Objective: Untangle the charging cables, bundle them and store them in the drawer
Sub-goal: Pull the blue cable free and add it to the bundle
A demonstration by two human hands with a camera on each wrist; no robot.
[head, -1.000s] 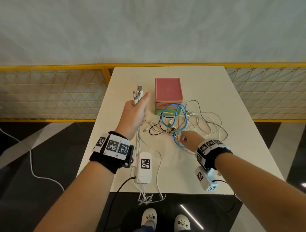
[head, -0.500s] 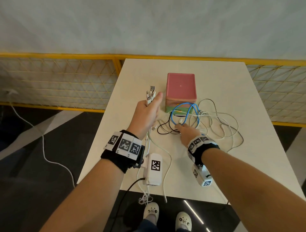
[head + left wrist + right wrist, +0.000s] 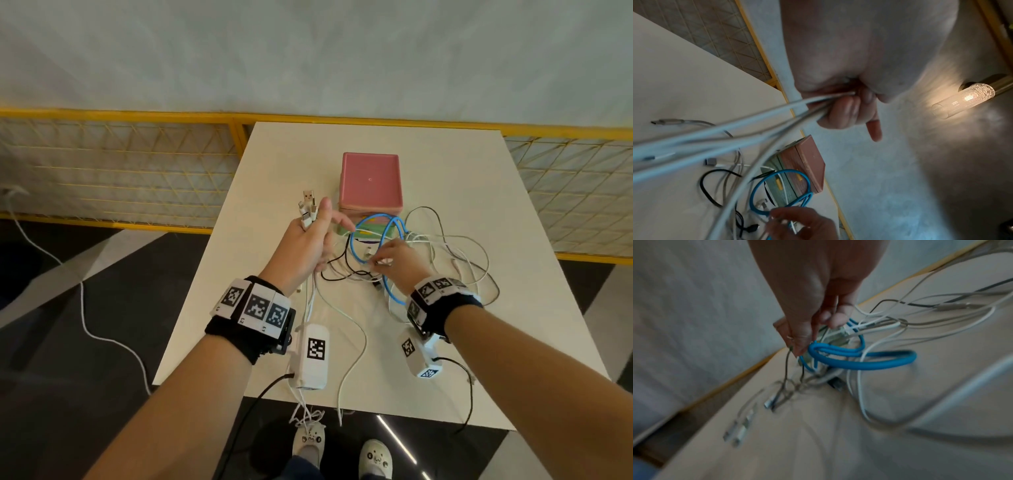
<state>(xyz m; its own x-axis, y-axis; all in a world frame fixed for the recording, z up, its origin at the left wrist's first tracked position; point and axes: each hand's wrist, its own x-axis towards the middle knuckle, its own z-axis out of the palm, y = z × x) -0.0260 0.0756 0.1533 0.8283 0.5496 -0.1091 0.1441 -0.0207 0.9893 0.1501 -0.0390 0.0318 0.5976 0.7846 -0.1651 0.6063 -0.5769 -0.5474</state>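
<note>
Head view: L hand (image 3: 306,245) raised over the table (image 3: 534,308), fingers curled round a bunch of white cables (image 3: 310,308); several plug ends (image 3: 308,209) stick up past the thumb, cords trail down past the wrist & over the near table edge. Index finger partly extended. R hand (image 3: 394,257) down in the tangled cable pile (image 3: 442,253), fingertips pinching strands next to the blue cable (image 3: 371,236), which loops up in front of the drawer box. Pink-topped drawer box (image 3: 370,181) sits mid-table just behind the pile; its front is mostly hidden by cables, can't tell if any drawer is open. Black cable (image 3: 344,270) lies betw. the two hands. Wrist bands w/ printed markers on both arms.

L wrist view: L hand (image 3: 846,112) grips the white cables (image 3: 719,142), middle/ring fingers closed over them, one finger pointing down. Blue cable (image 3: 781,191) loop below, in front of drawer box (image 3: 807,164). R hand (image 3: 801,224) at bottom, fingers on thin strands. Loose USB plug (image 3: 668,121) flat on table.

R wrist view (blurred): R hand (image 3: 812,308), thumb & fingertips pinch thin grey/white strands; blue cable (image 3: 861,358) loops just under the fingertips, touching or nearly, can't tell. Plug ends (image 3: 740,431) lie on table nearer the cam.
</note>
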